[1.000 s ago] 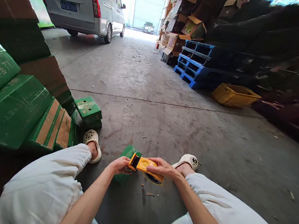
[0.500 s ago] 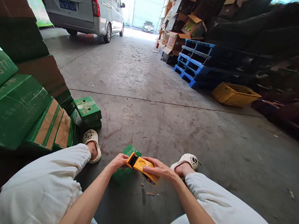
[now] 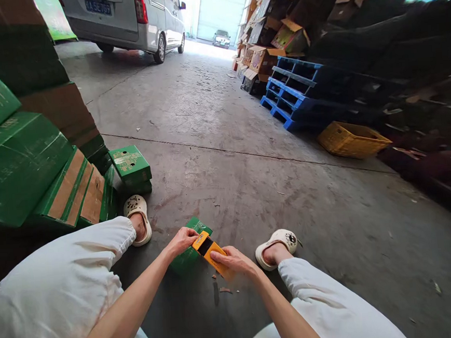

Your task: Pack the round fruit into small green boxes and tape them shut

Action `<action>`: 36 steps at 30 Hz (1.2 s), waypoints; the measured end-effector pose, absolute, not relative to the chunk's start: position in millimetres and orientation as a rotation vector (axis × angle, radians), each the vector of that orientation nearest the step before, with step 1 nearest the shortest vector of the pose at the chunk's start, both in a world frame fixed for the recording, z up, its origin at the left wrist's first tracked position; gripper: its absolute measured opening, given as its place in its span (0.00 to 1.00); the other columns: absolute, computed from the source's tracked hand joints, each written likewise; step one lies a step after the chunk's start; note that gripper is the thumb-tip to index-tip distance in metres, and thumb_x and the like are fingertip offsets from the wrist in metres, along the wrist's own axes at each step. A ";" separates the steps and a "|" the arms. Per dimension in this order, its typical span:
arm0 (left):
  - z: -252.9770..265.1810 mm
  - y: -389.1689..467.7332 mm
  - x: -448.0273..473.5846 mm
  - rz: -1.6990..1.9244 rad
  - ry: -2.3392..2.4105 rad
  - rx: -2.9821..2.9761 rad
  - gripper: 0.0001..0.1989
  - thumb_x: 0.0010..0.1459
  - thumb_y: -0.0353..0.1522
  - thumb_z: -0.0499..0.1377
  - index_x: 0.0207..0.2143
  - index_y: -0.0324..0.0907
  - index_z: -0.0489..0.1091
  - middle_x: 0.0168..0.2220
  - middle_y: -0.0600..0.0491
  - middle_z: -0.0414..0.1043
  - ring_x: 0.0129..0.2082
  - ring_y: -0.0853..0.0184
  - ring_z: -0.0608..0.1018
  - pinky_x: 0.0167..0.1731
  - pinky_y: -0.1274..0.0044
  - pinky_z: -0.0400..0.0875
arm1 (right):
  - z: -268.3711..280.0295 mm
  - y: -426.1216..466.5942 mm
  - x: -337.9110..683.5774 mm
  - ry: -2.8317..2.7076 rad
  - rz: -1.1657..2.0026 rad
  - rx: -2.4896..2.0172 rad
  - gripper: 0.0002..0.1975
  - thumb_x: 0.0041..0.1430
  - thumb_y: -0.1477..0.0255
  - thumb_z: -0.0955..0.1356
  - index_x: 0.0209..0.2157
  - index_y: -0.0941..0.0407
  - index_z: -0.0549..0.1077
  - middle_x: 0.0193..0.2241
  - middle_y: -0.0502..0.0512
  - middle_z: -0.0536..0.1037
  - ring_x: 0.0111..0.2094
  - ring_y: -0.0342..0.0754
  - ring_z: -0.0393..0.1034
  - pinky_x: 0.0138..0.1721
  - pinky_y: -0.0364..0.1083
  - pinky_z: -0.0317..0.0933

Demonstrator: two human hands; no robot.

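Note:
A yellow tape dispenser (image 3: 213, 257) is held above the floor between my legs, its dark opening turned up toward me. My right hand (image 3: 232, 259) is wrapped around its rear body, thumb on top. At the front end, the fingers of my left hand (image 3: 184, 240) are pinched together at the dispenser's edge. Whether a strip of tape lies between those fingers is too small to see. Below and behind the dispenser, a green box (image 3: 184, 262) rests on the floor, partly covered by my left hand.
Large green cartons (image 3: 22, 164) are stacked at the left, with smaller green boxes (image 3: 130, 166) beside my left foot. Blue pallets (image 3: 292, 93) and a yellow crate (image 3: 352, 139) stand at the right. A van (image 3: 128, 20) is parked farther back. Scraps (image 3: 225, 290) lie on the floor.
The tape dispenser has been turned in my hands, so its round side no longer faces up and its opening shows. My left fingers have shifted onto its front end.

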State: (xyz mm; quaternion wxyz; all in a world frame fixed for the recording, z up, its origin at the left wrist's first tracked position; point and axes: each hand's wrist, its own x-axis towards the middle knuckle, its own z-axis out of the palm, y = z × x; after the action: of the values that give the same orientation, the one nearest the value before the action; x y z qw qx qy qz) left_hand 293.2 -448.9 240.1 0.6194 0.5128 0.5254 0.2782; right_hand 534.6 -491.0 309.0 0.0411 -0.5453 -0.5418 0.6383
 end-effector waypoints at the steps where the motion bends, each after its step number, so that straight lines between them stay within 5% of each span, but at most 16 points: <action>1: 241.3 -447.8 291.1 0.643 1.206 1.179 0.23 0.47 0.50 0.68 0.28 0.36 0.81 0.23 0.54 0.72 0.27 0.68 0.67 0.28 0.77 0.54 | 309.2 -491.0 533.6 -1.654 1.945 -1.644 0.40 0.48 0.32 0.70 0.33 0.59 0.75 0.26 0.53 0.76 0.27 0.46 0.71 0.26 0.41 0.59; 9: 247.3 -436.4 270.4 0.686 1.165 1.122 0.32 0.42 0.58 0.69 0.32 0.36 0.82 0.25 0.51 0.76 0.27 0.67 0.72 0.31 0.76 0.62 | 335.9 -475.7 524.5 -1.707 1.811 -1.645 0.35 0.53 0.37 0.69 0.29 0.58 0.74 0.22 0.50 0.72 0.24 0.43 0.64 0.25 0.41 0.54; 17: 221.5 -419.1 187.3 0.802 1.364 1.025 0.26 0.38 0.53 0.70 0.26 0.39 0.79 0.23 0.50 0.76 0.26 0.67 0.71 0.31 0.75 0.62 | 339.9 -481.4 554.5 -1.833 1.770 -1.902 0.32 0.51 0.40 0.73 0.21 0.56 0.69 0.17 0.47 0.64 0.20 0.41 0.54 0.22 0.43 0.43; 36: 109.9 -378.6 189.7 0.832 1.513 1.095 0.20 0.51 0.49 0.61 0.27 0.41 0.77 0.22 0.56 0.72 0.26 0.68 0.70 0.32 0.77 0.62 | 298.0 -467.9 514.0 -1.456 2.070 -1.838 0.34 0.49 0.35 0.71 0.27 0.55 0.69 0.21 0.49 0.68 0.22 0.42 0.61 0.23 0.42 0.55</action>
State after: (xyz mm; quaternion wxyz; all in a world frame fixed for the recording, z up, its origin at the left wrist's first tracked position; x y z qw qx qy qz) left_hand 189.7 -378.6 109.9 0.5215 0.4571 0.6313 0.3472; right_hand 514.0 -467.9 298.0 0.0068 -0.5877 -0.4653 0.6618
